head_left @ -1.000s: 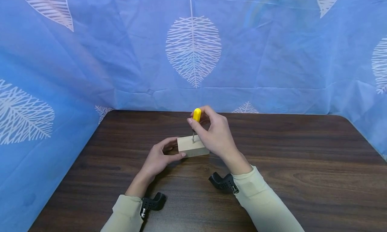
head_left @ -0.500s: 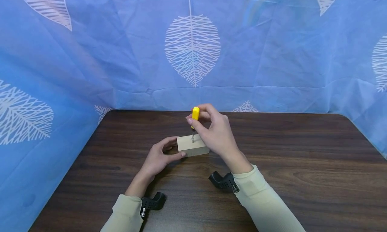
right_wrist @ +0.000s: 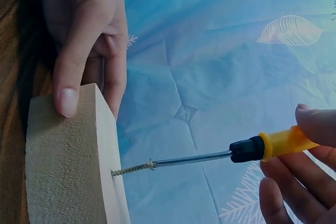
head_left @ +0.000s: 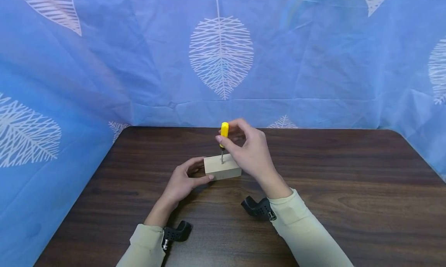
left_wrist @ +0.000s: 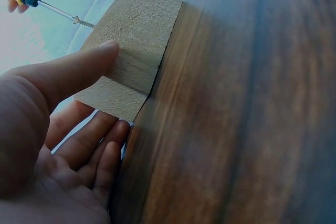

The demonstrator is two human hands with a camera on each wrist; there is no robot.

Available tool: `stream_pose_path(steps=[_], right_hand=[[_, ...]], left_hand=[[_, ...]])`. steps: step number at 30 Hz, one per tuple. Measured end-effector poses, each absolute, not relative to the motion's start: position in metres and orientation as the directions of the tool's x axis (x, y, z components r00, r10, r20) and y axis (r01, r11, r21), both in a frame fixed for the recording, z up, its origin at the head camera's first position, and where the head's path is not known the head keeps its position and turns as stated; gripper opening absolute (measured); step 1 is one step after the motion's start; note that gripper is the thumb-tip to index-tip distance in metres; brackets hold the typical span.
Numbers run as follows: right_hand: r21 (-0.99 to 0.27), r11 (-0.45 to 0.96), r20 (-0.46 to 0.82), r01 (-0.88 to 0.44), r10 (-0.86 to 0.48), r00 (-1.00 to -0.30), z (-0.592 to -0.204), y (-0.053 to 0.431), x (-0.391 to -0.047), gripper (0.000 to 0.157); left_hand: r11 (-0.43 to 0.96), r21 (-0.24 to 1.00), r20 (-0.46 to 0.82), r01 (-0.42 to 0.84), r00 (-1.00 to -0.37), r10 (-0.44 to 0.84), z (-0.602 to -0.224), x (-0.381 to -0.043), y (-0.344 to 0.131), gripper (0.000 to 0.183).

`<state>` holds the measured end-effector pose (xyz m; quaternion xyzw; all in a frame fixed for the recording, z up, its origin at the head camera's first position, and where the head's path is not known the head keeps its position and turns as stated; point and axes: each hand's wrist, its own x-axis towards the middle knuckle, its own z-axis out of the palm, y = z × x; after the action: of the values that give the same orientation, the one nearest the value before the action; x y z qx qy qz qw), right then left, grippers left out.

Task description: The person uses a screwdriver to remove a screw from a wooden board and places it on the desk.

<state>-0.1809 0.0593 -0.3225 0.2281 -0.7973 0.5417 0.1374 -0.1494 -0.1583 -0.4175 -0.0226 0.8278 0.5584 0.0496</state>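
Screwdriver [head_left: 224, 130] upright between bent right fingers [head_left: 240, 124]

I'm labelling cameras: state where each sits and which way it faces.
Head: on the head, looking forward and down at the table; left hand, right hand, sleeves show.
Left wrist: worn there, facing the wooden block; both hands show.
Right wrist: worn there, facing the screwdriver; both hands show.
Wrist views share the wooden block, screw and screwdriver.

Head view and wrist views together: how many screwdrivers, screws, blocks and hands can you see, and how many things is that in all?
Screwdriver: 1
Screw: 1
Block: 1
Left hand and right hand: 2
Total: 5
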Motion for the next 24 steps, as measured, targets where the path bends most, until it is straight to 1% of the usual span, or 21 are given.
stream_pose_path(steps=[5, 11, 24], right_hand=[[-0.791, 0.306, 0.492, -0.529, -0.195, -0.848, -0.3217, 0.06, -0.1824, 0.025], [-0.805, 0.297, 0.474, -0.513, -0.197, -0.858, -0.3207, 0.0599, -0.1798, 0.029], [-0.8, 0.296, 0.48, -0.522, -0.206, -0.853, -0.3233, 0.0577, -0.1805, 0.029]], left_hand=[[0.379, 0.921, -0.107, -0.093, -0.994, 0.016, -0.4154, -0.1493, -0.1571, 0.06], [0.382, 0.92, -0.105, -0.089, -0.994, 0.021, -0.4142, -0.1493, -0.1574, 0.06], [0.384, 0.919, -0.107, -0.094, -0.994, 0.014, -0.4157, -0.1478, -0.1583, 0.059]])
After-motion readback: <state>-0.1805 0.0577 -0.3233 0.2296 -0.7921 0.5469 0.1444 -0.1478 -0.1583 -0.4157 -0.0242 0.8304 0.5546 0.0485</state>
